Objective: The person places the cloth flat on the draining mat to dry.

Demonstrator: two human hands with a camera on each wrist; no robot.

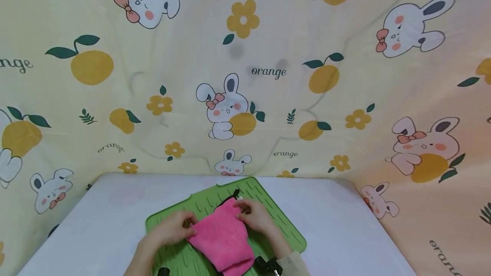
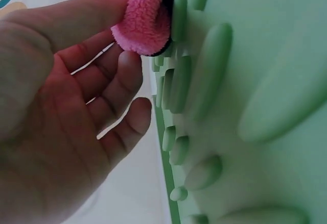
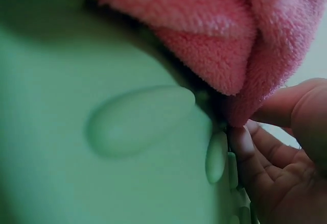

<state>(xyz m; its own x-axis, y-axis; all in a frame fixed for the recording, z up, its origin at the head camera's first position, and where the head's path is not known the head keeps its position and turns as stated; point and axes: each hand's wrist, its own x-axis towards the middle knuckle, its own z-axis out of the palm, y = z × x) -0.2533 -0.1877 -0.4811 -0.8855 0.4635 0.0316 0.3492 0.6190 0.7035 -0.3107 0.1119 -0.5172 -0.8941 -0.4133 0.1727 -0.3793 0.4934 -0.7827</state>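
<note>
A pink plush cloth point(image 1: 224, 237) lies over a green ridged mat point(image 1: 284, 227), its near end folded. My left hand point(image 1: 174, 228) pinches the cloth's left edge between thumb and fingers; in the left wrist view the other fingers bend loosely below the pink fold point(image 2: 145, 25). At the far right corner, my right hand point(image 1: 255, 215) pinches the cloth too, and the right wrist view has its thumb and index finger at the hanging pink tip point(image 3: 237, 114). A thin black strip or cord point(image 1: 226, 201) shows along the cloth's far edge; what it belongs to is hidden.
The mat rests at an angle on a white table point(image 1: 333, 220). Behind and beside the table hangs a cream curtain point(image 1: 184, 63) printed with rabbits and oranges. Black devices sit at the wrists, the right one point(image 1: 266, 265) close to the cloth's near end.
</note>
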